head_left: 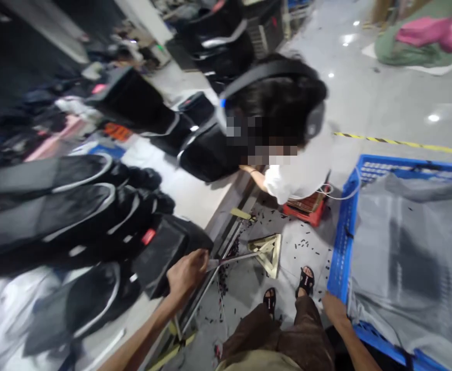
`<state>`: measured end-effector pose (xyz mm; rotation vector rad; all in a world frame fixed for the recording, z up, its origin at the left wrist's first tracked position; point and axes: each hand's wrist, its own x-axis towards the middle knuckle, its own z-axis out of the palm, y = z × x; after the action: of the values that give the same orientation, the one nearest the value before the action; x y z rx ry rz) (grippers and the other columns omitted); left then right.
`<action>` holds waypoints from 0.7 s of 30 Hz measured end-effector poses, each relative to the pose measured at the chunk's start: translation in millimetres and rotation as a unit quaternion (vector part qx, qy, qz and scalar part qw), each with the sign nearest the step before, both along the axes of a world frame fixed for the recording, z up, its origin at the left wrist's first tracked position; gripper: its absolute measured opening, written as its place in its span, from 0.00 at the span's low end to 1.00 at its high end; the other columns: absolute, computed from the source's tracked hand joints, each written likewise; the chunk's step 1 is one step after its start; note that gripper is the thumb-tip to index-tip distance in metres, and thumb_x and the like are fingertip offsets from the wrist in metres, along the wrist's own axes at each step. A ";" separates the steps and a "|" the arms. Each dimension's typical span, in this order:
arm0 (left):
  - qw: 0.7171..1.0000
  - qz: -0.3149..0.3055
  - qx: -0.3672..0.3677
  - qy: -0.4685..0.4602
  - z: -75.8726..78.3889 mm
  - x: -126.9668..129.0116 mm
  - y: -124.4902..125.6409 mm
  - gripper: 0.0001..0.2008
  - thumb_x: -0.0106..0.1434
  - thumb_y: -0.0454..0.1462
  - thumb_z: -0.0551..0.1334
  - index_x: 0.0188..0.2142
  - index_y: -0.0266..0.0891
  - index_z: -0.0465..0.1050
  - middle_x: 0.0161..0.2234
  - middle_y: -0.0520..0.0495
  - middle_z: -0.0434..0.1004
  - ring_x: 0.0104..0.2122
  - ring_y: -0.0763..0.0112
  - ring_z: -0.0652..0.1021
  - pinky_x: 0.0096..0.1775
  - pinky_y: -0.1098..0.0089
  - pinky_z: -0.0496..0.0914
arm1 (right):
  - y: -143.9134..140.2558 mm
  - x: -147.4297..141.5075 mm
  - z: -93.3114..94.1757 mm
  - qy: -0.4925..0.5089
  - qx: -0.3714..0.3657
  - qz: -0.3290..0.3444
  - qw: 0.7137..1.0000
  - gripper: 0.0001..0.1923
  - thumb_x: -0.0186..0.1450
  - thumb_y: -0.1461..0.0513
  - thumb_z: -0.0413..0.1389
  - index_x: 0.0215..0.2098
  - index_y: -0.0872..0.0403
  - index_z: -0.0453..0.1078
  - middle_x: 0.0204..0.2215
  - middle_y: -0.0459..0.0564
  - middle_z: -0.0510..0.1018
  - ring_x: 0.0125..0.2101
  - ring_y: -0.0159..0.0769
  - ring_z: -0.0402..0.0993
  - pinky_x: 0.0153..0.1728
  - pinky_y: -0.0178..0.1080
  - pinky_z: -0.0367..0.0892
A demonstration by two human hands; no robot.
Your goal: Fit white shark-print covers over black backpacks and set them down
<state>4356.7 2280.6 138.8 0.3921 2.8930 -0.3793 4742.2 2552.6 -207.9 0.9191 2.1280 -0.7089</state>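
Observation:
My left hand [189,271] is closed at the near side of a black bag [164,252] with a small red label, by the table's edge. Its fingertips are turned away, so the exact grip is hidden. On the right, my right hand [334,307] is closed on the near-left rim of a large blue plastic crate [341,252]. Grey, cloth-like material [415,247] lies inside that crate. The picture is blurred by motion.
More black bags with pale trim lie along the white table [187,193]. A co-worker in a white top [303,172] sits on a red seat [306,212] ahead. A pale yellow triangular metal foot [268,255] and black scraps are on the floor.

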 end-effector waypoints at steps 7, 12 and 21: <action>0.992 -0.014 0.126 0.009 -11.4 9.7 -2.8 0.17 0.81 0.44 0.58 0.45 0.46 0.87 0.48 0.42 0.91 0.50 0.56 0.85 0.46 0.64 0.70 | -90.1 -152.6 81.4 0.195 -0.128 0.146 0.961 0.34 0.77 0.57 0.52 0.80 0.51 0.63 0.70 0.62 0.79 0.67 0.51 0.80 0.65 0.45 0.74; 0.927 -0.034 0.374 0.015 -36.6 17.0 -8.7 0.13 0.79 0.44 0.63 0.50 0.49 0.88 0.51 0.44 0.91 0.51 0.57 0.85 0.55 0.60 0.75 | -157.4 -258.3 152.5 0.441 -0.161 0.132 0.873 0.40 0.70 0.53 0.61 0.77 0.51 0.62 0.72 0.63 0.74 0.70 0.56 0.74 0.69 0.55 0.71; 0.820 0.026 0.568 0.067 -69.9 -53.1 -164.8 0.23 0.76 0.42 0.65 0.68 0.43 0.77 0.71 0.36 0.77 0.73 0.53 0.72 0.77 0.51 0.60 | -234.9 -314.1 212.5 0.551 -0.031 -0.164 0.818 0.43 0.58 0.38 0.69 0.61 0.52 0.69 0.52 0.58 0.84 0.48 0.48 0.83 0.52 0.45 0.77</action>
<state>4303.6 2115.9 68.9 0.4246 2.8844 1.4475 4428.0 2317.7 4.6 0.9503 2.8894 -1.8180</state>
